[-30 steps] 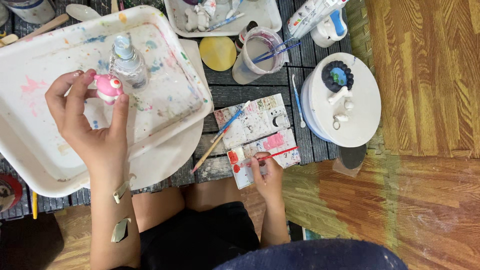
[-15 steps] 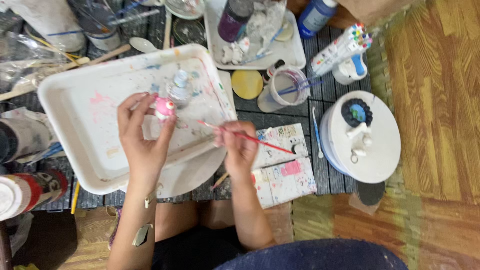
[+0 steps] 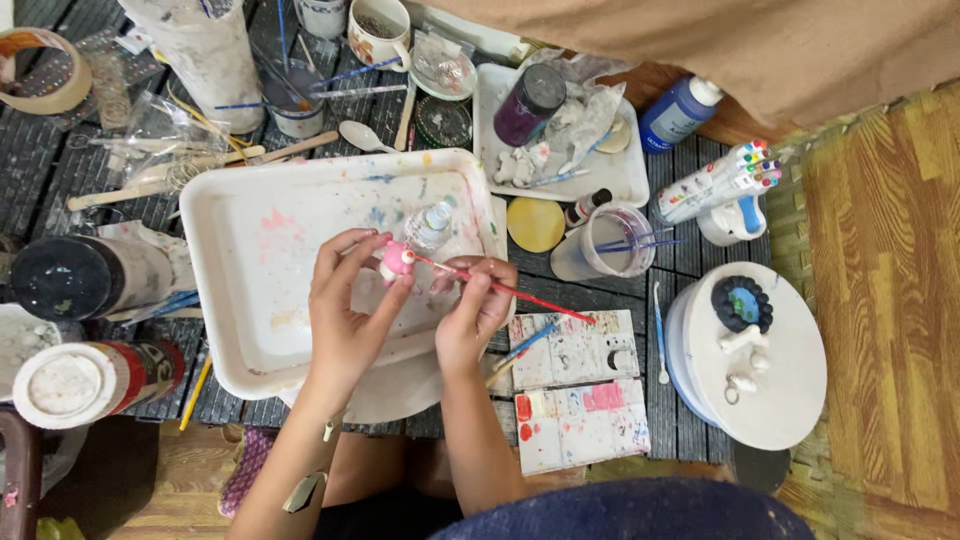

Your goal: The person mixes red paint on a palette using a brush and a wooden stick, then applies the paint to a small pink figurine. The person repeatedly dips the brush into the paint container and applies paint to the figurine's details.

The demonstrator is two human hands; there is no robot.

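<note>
Between my two hands, over the white tray (image 3: 250, 300), I hold a small pink figure (image 3: 396, 260). My left hand (image 3: 345, 320) grips it with the fingertips, so its lower part is hidden and I cannot make out its shape well. My right hand (image 3: 475, 310) is closed around a thin red brush (image 3: 500, 290); the tip touches the figure and the handle points away to the right. Just behind the figure a small clear bottle (image 3: 432, 222) stands on the tray.

Right of my right hand lie two paint-stained tiles (image 3: 575, 400), and beyond them a round white stand (image 3: 755, 355) with small pieces on top. A cup of water (image 3: 610, 242) with brushes and a yellow disc (image 3: 536, 224) are just behind my right hand. Far left, two cans (image 3: 85, 330) are cut off by the picture edge.

Near edge of the tray hangs over the dark slatted table (image 3: 60, 170), close to my knees. Little free room is around the hands; only the middle of the tray is bare. A wooden floor (image 3: 880, 300) shows at the right.
</note>
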